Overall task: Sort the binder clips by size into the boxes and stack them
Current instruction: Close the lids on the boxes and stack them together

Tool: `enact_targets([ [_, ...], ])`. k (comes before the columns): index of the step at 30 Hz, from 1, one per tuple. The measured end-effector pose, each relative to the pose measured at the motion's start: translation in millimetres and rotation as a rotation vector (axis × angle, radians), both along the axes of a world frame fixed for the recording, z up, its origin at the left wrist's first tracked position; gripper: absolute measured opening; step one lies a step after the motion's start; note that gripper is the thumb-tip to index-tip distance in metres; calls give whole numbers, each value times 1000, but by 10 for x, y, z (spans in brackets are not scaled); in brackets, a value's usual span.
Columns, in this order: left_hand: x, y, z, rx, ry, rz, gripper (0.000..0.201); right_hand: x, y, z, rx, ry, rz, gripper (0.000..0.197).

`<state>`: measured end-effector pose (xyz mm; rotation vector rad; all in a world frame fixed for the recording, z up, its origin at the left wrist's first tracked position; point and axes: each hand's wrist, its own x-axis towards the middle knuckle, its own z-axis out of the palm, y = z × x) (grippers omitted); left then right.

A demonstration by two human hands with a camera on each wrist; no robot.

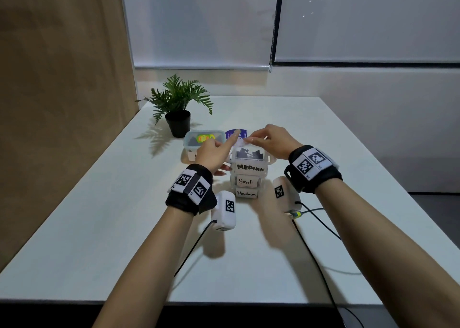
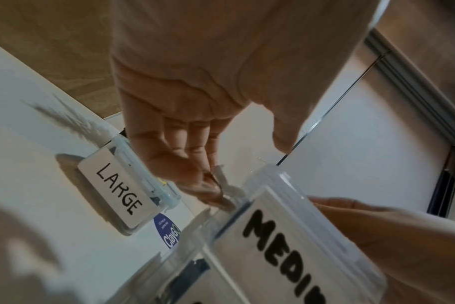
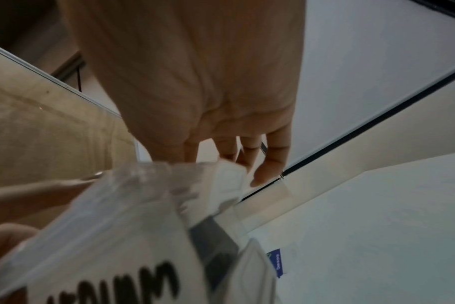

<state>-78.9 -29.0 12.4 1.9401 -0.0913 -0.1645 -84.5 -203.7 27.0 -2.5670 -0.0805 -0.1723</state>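
White table [image 1: 124,228] ran out from me, with both wrists strapped in black bands. Just past them I saw a stack of three clear boxes [image 1: 247,178] labelled, bottom to top, Medium, Small and MEDIUM. Dark binder clips [image 1: 249,153] lay inside the top box [image 2: 278,242]. My left hand [image 1: 214,153] had its grip narrow, fingertips pinching the side latch [image 2: 225,183] at that box's left end, forefinger stretched across the rim. My right hand [image 1: 270,139] curled over the far rim, its grip holding the box's lid [image 3: 133,195]. Farther left stood the LARGE box [image 2: 117,185], lid on, beside a blue sticker [image 2: 170,232]. Beyond sat a potted fern [image 1: 178,103].
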Motion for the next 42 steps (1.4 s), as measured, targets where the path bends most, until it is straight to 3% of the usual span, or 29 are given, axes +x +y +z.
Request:
enact_targets([
  [6, -9, 6, -70, 8, 1, 26, 50, -44, -36, -87, 124, 106, -105, 45],
  [12, 11, -21, -82, 77, -36, 29, 53, -182, -133, -143, 119, 164, -338, 87],
  [16, 37, -26, -71, 277, -187, 3, 51, -355, -87, -79, 186, 207, -264, 69],
  [20, 19, -66, -27, 468, -357, 37, 44, -359, 19, -109, 176, 68, -207, 59],
  [25, 5, -143, 5, 392, -424, 55, 38, -282, 49, -177, 118, -47, -213, 45],
  [31, 176, -171, -23, 336, -399, -5, 40, -204, 24, -148, 171, -25, -251, 46],
  [33, 199, -129, -19, 300, -376, 16, 42, -250, 40, -128, 15, -48, -337, 51],
  [35, 245, -44, -5, 403, -407, 104, 42, -373, 116, -73, -169, -153, -380, 48],
  [37, 337, 57, -10, 538, -429, 138, 34, -527, 237, -37, -274, -227, -253, 47],
  [39, 429, 129, -41, 692, -354, 12, 34, -633, 360, -76, -403, -121, -65, 54],
  [42, 554, 150, -162, 946, -169, -232, 56, -599, 448, -201, -533, 91, 24, 59],
])
